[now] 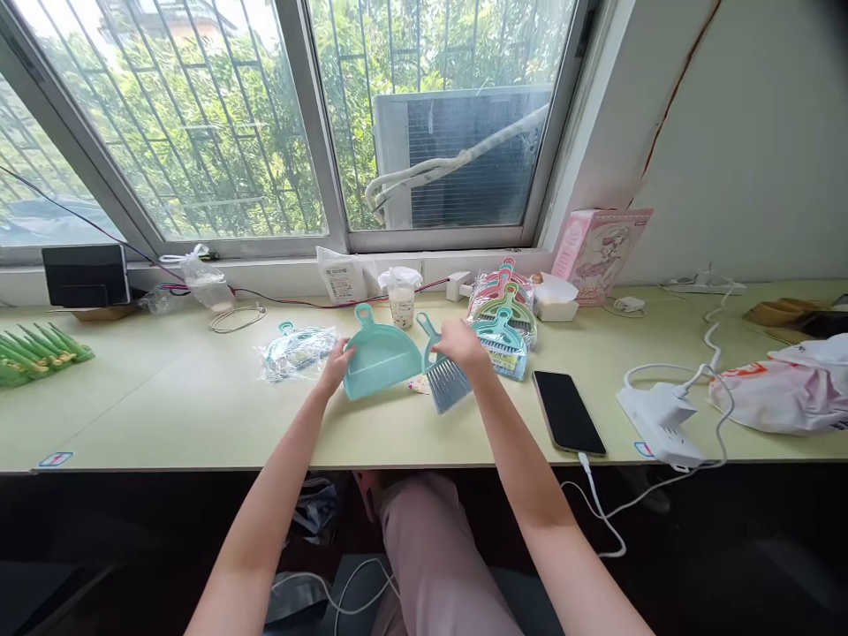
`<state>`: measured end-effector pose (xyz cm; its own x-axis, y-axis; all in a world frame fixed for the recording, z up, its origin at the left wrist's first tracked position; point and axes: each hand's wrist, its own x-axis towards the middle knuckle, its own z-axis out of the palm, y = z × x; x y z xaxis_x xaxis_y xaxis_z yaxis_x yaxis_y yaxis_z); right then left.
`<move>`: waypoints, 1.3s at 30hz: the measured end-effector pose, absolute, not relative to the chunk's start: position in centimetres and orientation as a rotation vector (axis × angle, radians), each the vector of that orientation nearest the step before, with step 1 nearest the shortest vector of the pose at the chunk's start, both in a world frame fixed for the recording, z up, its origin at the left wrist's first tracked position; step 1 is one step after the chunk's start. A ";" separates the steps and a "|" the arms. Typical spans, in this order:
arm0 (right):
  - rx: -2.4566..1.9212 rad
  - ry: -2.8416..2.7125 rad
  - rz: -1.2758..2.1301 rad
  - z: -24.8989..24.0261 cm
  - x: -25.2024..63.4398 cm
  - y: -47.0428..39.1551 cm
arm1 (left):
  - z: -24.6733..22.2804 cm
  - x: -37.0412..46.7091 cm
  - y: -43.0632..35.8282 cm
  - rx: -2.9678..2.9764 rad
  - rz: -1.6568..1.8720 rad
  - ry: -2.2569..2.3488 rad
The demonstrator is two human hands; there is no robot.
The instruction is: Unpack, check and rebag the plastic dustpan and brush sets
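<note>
My left hand [336, 364] grips the left edge of a small teal dustpan [381, 353] that lies flat on the pale green table [165, 397]. My right hand [464, 346] holds a small teal brush [443, 375] by its handle, with the grey bristles pointing towards me, just right of the dustpan. A clear plastic wrapper [296, 351] with a teal item inside lies left of my left hand. A stack of packaged dustpan sets [503, 320] in pink, green and teal sits just right of my right hand.
A black phone [568, 412] on a white cable lies near the front edge. A white power strip [662, 417], a white bag [788, 389], a pink box [600, 252], a plastic cup [401, 300] and green items [36, 352] at the far left surround the work area.
</note>
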<state>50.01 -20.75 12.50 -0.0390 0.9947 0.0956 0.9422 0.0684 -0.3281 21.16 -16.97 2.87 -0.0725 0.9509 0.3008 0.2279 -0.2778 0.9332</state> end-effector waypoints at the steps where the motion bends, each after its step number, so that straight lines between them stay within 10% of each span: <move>1: -1.984 -2.080 0.242 11.9 50.0 -20.7 | 2.7 21.3 -17.0 1.592 1.339 1.339; 22: -1.929 -2.279 -0.064 8.0 54.0 -20.1 | 1.4 20.0 -16.0 2.103 1.241 1.647; 32: -0.874 -1.844 0.780 11.3 49.9 -19.4 | 3.4 20.3 -16.8 1.451 1.505 1.296; 39: -1.088 -1.587 0.570 5.8 41.5 -18.0 | 4.2 21.7 -18.6 1.472 1.311 1.050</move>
